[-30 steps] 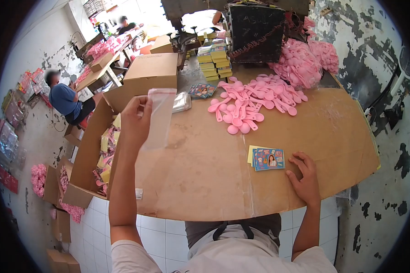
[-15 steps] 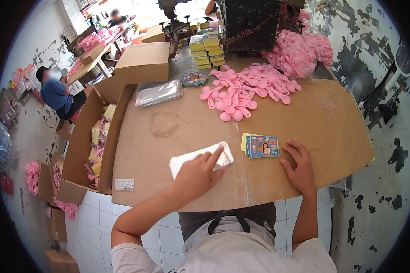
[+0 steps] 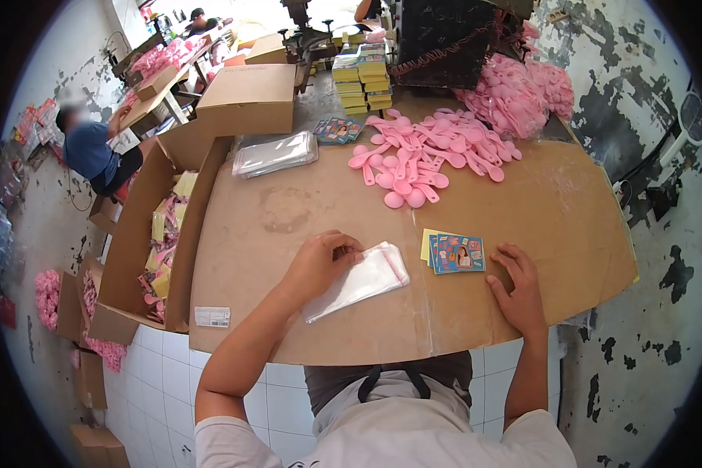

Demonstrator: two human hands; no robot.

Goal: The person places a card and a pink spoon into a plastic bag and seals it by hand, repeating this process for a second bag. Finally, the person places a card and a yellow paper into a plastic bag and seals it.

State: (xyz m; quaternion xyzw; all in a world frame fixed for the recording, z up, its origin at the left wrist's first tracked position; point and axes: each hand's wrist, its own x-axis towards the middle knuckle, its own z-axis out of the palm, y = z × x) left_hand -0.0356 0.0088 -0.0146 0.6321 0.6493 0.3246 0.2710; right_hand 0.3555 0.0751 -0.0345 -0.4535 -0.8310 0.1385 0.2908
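Under the spoon pile (image 3: 437, 152) spreads the counter (image 3: 249, 226). Left of the pile stand an open box (image 3: 189, 242) and a closed box (image 3: 246, 97); bagged spoons (image 3: 515, 97) lie behind it, rightward. Nearer the person than the pile, the left hand (image 3: 320, 265), fingers curled narrow, touches clear bags (image 3: 359, 285); its grip I cannot tell. The right hand (image 3: 519, 292), loosely spread, rests just beside small cards (image 3: 458, 253).

Tbl. (image 3: 515, 195) is topped w/ brown cardboard, taped seam (image 3: 429, 324) nr. the middle. Pink spoons (image 3: 429, 152) heaped toward the back; fanned cards (image 3: 338, 130) & far clear bags (image 3: 275, 154) left of 'em. Nearer: clear bags (image 3: 366, 279), blue cards (image 3: 460, 254) w/ yellow (image 3: 426, 243) underneath, white label (image 3: 212, 316) nr. L corner.
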